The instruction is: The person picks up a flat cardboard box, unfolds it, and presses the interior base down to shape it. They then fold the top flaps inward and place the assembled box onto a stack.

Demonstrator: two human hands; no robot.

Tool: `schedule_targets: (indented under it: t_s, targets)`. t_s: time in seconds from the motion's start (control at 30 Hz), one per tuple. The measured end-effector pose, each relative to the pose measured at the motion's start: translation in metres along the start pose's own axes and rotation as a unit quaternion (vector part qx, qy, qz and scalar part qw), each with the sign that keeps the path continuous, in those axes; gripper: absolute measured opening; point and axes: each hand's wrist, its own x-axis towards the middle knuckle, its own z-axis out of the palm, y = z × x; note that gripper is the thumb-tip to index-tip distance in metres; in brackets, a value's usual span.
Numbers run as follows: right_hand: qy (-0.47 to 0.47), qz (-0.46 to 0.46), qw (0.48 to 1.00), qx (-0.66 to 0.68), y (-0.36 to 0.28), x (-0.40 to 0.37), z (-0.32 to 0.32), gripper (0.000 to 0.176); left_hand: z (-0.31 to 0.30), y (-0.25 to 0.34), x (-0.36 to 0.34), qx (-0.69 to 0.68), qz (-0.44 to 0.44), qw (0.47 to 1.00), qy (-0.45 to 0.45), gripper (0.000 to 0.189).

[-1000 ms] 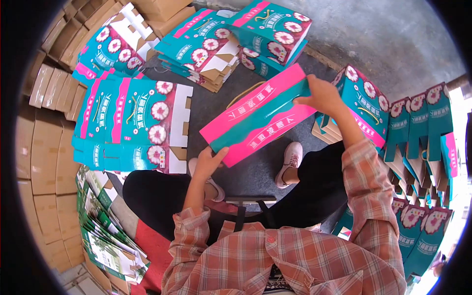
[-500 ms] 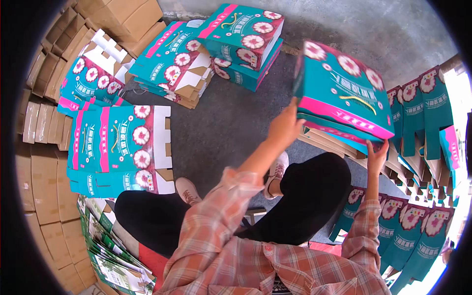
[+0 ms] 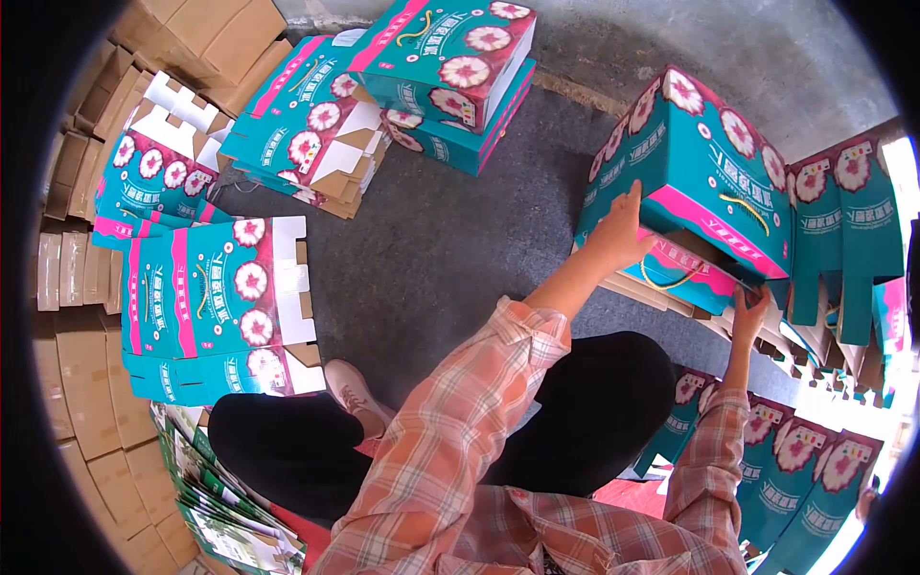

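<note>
My two hands at the near corners of the upper box (image 3: 695, 153).
My left hand (image 3: 618, 233) lies at its near left corner, index finger straight along the side; my right hand (image 3: 750, 311) is at its near right corner, fingers close together (I cannot tell whether either one truly grips or only steadies). One hand per corner seems meant to keep the box from skewing over the lower box (image 3: 707, 285), which sits beneath it with a dark gap between and a gold cord handle (image 3: 663, 285) facing me. To the right of the upper box stand upright cartons (image 3: 817, 213); well to its left, beyond the grey floor (image 3: 450, 249), flat cartons (image 3: 213, 287) lie overlapped, probably to save room.
</note>
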Motion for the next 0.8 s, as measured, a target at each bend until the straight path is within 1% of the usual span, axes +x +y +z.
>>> schedule_targets:
  t_s: [0.13, 0.2, 0.27, 0.33, 0.4, 0.43, 0.47, 0.5, 0.53, 0.6, 0.63, 0.67, 0.7, 0.77, 0.8]
  targets:
    - [-0.007, 0.018, 0.999, 0.030, 0.015, -0.004, -0.001, 0.072, 0.003, -0.001, -0.001, -0.002, -0.006, 1.000, -0.020, 0.092]
    - [-0.029, 0.062, 0.997, -0.034, 0.018, -0.012, -0.002, 0.071, 0.000, -0.003, -0.011, 0.010, -0.006, 1.000, -0.016, 0.092]
    - [-0.026, 0.065, 0.997, -0.030, 0.018, -0.027, 0.001, 0.072, -0.004, 0.000, -0.034, 0.026, -0.040, 0.999, 0.007, 0.086]
    - [-0.022, 0.069, 0.997, -0.029, 0.016, -0.051, 0.003, 0.073, -0.014, 0.000, -0.064, 0.093, -0.059, 0.993, -0.036, 0.077]
    - [0.036, 0.098, 0.993, 0.062, 0.013, -0.078, 0.010, 0.075, -0.029, -0.002, -0.107, 0.138, -0.078, 0.977, -0.141, 0.062]
    - [0.032, 0.093, 0.993, 0.066, 0.022, -0.089, 0.014, 0.075, -0.038, -0.009, -0.134, 0.154, -0.061, 0.970, -0.176, 0.056]
    - [0.071, 0.054, 0.995, 0.034, 0.035, -0.099, 0.018, 0.073, -0.047, -0.016, -0.159, 0.169, -0.044, 0.962, -0.210, 0.051]
    - [0.107, 0.013, 0.994, 0.004, 0.041, -0.108, 0.020, 0.073, -0.062, -0.004, -0.181, 0.189, -0.103, 0.943, -0.254, 0.047]
    - [0.100, 0.006, 0.995, 0.012, 0.027, -0.115, 0.017, 0.073, -0.081, 0.016, -0.200, 0.208, -0.162, 0.919, -0.293, 0.043]
    - [0.052, 0.041, 0.998, -0.006, -0.010, -0.124, 0.009, 0.072, -0.118, 0.045, -0.245, 0.212, -0.172, 0.924, -0.269, 0.045]
    - [0.063, 0.033, 0.997, 0.038, -0.023, -0.120, 0.014, 0.070, -0.135, 0.058, -0.269, 0.202, -0.158, 0.938, -0.233, 0.047]
    - [0.060, 0.007, 0.996, 0.073, -0.058, -0.118, 0.011, 0.070, -0.150, 0.068, -0.292, 0.194, -0.142, 0.950, -0.197, 0.048]
    - [0.051, -0.031, 0.993, 0.102, -0.082, -0.113, 0.011, 0.069, -0.161, 0.073, -0.313, 0.196, -0.146, 0.952, -0.186, 0.048]
    - [0.038, -0.101, 0.981, 0.160, -0.134, -0.100, 0.011, 0.066, -0.179, 0.080, -0.348, 0.160, -0.100, 0.979, -0.084, 0.053]
    - [0.036, -0.108, 0.980, 0.165, -0.166, -0.096, 0.010, 0.066, -0.189, 0.084, -0.361, 0.161, -0.100, 0.979, -0.075, 0.053]
